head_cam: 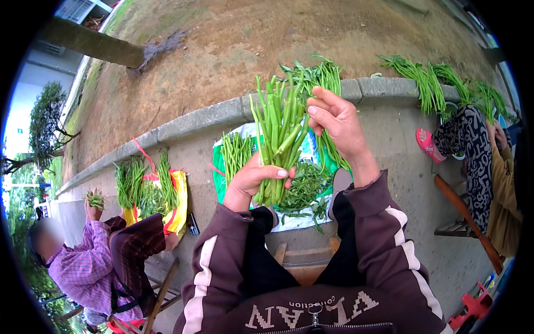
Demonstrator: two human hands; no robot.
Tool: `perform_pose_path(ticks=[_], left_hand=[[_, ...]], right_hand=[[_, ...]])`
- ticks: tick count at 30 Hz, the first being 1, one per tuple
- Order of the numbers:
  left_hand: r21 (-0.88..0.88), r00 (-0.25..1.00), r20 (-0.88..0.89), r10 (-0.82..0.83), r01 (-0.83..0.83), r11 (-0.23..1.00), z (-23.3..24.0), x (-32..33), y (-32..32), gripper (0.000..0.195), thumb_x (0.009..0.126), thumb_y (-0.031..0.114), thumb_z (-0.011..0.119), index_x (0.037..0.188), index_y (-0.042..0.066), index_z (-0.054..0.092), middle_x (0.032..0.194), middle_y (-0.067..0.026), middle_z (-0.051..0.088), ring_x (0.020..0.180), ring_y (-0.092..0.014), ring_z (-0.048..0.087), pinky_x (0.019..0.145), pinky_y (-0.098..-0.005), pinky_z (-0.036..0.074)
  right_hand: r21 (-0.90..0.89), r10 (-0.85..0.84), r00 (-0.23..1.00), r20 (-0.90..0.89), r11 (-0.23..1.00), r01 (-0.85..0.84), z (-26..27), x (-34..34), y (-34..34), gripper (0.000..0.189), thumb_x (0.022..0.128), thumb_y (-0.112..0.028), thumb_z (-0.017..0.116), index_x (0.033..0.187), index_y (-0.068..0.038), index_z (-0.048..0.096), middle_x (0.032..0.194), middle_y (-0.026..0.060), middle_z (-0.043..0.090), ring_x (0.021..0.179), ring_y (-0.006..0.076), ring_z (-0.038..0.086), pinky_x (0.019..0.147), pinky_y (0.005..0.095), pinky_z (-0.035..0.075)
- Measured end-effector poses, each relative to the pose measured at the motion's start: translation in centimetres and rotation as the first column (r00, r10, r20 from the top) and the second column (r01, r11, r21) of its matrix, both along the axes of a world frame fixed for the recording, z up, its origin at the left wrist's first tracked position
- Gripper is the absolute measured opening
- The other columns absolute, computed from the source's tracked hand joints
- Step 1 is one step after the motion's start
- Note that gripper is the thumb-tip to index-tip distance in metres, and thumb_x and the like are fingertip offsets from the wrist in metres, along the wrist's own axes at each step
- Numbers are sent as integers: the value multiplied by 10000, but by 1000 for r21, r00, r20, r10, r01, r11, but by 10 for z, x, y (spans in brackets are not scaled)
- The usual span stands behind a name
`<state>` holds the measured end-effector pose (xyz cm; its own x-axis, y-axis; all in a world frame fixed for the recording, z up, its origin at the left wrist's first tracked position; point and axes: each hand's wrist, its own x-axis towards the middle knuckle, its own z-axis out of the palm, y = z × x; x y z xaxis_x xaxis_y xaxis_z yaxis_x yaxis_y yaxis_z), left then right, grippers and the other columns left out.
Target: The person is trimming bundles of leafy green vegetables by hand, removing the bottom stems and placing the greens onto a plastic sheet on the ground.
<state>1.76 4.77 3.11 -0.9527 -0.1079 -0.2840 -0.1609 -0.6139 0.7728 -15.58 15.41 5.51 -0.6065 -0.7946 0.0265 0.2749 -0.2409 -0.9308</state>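
My left hand [260, 175] is closed around the lower part of a bunch of thick green vegetable stems [277, 129], which stand upright above it. Just right of the bunch, my right hand [336, 121] is raised with its fingers curled and thumb close to the forefinger; whether a thin piece lies between them cannot be told. Beneath my hands, a green and white plastic sack [292, 224] lies on the ground between my feet. On it are a pile of loose green leaves [306, 188] and a bundle of stems [238, 154] at the left.
Leafy stem bundles lie on the stone kerb [381, 89]. At left, a seated person [87, 259] holds stems beside a yellow and red sack [180, 196] with greens. Another person [475, 167] sits at right near a wooden chair [469, 221]. A red plastic stool [475, 307] stands lower right.
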Motion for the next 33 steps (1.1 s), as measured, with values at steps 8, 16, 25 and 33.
perform_pose_path(ticks=[8, 16, 25, 33], left_hand=[[-77, 992, 32, -125, 127, 989, 0, 3, -1, 518, 685, 34, 672, 1161, -13, 473, 836, -107, 589, 689, -165, 575, 592, -282, 483], [-185, 982, 96, -162, 177, 967, -6, 2, -4, 483, 682, 78, 684, 1110, -14, 482, 790, -113, 587, 638, -180, 582, 572, -289, 481], [-211, 977, 156, -146, 178, 961, -10, 2, -6, 426, 686, 43, 680, 1071, -17, 508, 795, -108, 606, 629, -180, 588, 574, -289, 487], [-201, 977, 183, -110, 147, 969, -10, 4, -7, 400, 697, 48, 676, 1059, -21, 521, 791, -103, 612, 620, -181, 594, 563, -287, 488]], right_hand=[[167, 203, 946, -252, 972, -164, 1, -6, 3, 553, 825, 24, 487, 1344, 63, 299, 1209, 162, 534, 891, 104, 547, 679, 214, 450], [292, 311, 908, -282, 929, -227, 10, -6, 15, 507, 819, -8, 475, 1312, 40, 365, 1012, 104, 641, 941, 129, 576, 825, 291, 442], [316, 305, 682, -665, 942, -113, -18, -17, 17, 191, 870, -59, 502, 1048, 7, 474, 642, -2, 410, 612, 85, 379, 583, 250, 378], [347, 284, 443, -851, 935, 67, -19, -11, 19, 318, 861, -94, 498, 1174, -36, 492, 783, 190, 611, 734, 378, 594, 626, 451, 464]])
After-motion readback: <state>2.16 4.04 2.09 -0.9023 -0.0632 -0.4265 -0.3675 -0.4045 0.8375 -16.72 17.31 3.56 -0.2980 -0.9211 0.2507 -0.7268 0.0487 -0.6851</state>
